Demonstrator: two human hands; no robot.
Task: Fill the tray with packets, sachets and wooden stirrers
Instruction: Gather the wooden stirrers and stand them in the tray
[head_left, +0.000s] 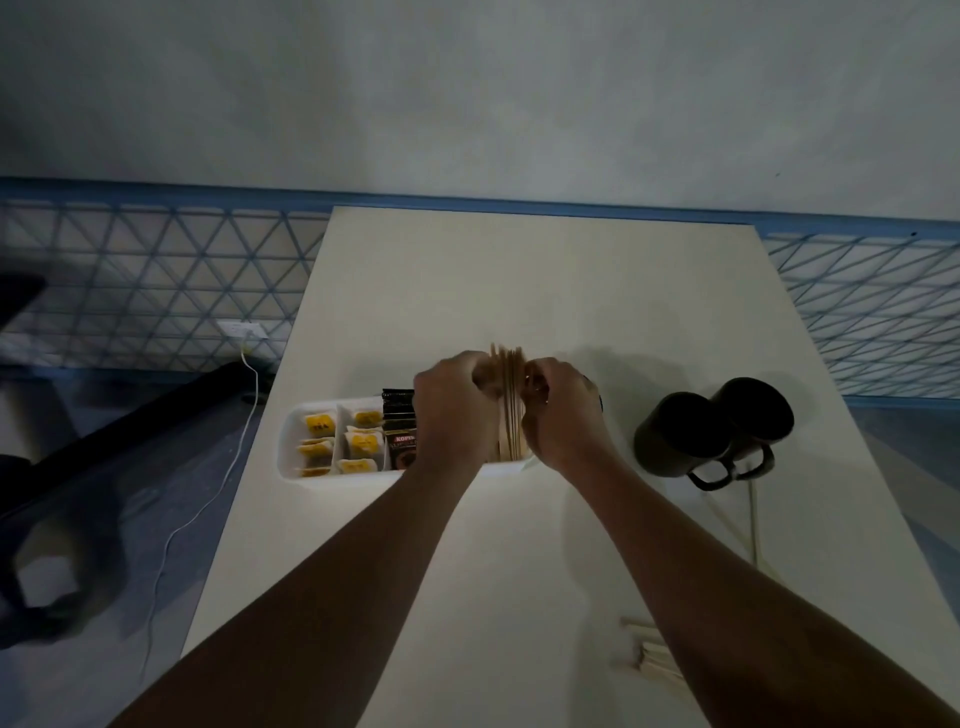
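White tray (291, 441) is seen at nine o'clock of the worktop (519, 291), holding yellow sachets (363, 442) and dark packets (400, 415); wooden stirrers (510, 400) (bunched upright) are gripped between left hand (453, 410) and right hand (563, 415); black mugs (711, 431) stand at three o'clock.

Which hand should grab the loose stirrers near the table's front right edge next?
Probably the right hand: the loose stirrers lie beside its forearm, far from the left hand.
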